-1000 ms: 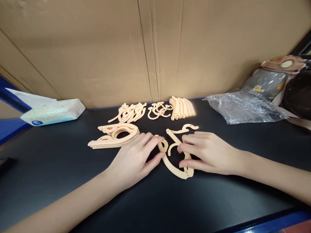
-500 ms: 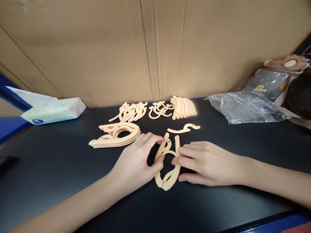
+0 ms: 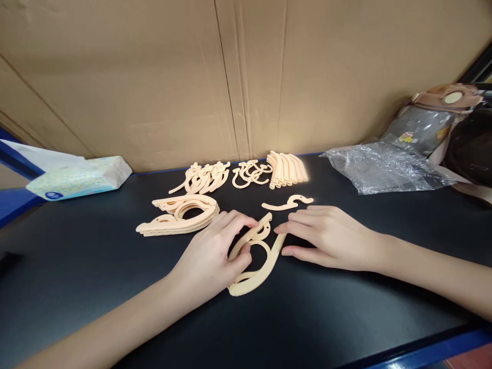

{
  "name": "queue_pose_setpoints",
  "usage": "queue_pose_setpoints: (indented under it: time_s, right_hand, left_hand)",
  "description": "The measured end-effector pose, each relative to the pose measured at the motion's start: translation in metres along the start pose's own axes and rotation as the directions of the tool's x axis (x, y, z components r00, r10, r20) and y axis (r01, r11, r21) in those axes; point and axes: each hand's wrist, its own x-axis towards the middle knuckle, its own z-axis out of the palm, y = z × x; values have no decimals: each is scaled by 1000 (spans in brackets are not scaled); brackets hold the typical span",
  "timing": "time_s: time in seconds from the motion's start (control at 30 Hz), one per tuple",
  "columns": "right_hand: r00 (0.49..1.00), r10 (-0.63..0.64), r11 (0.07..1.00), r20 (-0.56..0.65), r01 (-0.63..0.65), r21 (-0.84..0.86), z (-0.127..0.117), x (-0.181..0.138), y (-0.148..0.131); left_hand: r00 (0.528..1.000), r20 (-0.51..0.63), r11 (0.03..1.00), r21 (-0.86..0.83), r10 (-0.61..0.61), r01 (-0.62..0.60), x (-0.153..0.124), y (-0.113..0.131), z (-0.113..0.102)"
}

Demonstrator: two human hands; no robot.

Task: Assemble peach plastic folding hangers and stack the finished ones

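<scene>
A beige folding hanger [image 3: 255, 279] lies on the black table in front of me, its two arms folded up side by side around a ring-shaped middle. My left hand [image 3: 219, 251] grips its left arm between thumb and fingers. At the upper end of the right arm, my right hand [image 3: 323, 238] has its thumb and fingers on either side, covering the tip. Just beyond the right hand lies a loose curved hanger piece [image 3: 286, 204] with a hook-like end. A stack of folded hangers [image 3: 180, 225] sits left of my left hand.
Along the back are a pile of curved pieces [image 3: 205, 179], several hooks [image 3: 249, 174] and a bundle of hanger arms [image 3: 286, 169]. A tissue pack [image 3: 80, 179] stands at left. Clear plastic bag [image 3: 388, 166] and a bottle [image 3: 423, 125] are at right, before a cardboard wall [image 3: 154, 77].
The folding hanger has turned clockwise, its lower end swinging left. My left hand stays on its left arm, while my right hand has shifted up to the right arm's end.
</scene>
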Motion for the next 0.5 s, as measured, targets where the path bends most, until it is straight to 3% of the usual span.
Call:
queue_pose_setpoints:
  time_s: [0.27, 0.5]
  right_hand:
    - [996, -72, 997, -61, 71, -13, -4, 2, 2]
    - [979, 182, 974, -97, -193, -120, -4, 0, 22]
  left_hand:
    - [999, 42, 997, -75, 27, -24, 1, -6, -1]
    - [998, 38, 996, -71, 54, -51, 1, -6, -1]
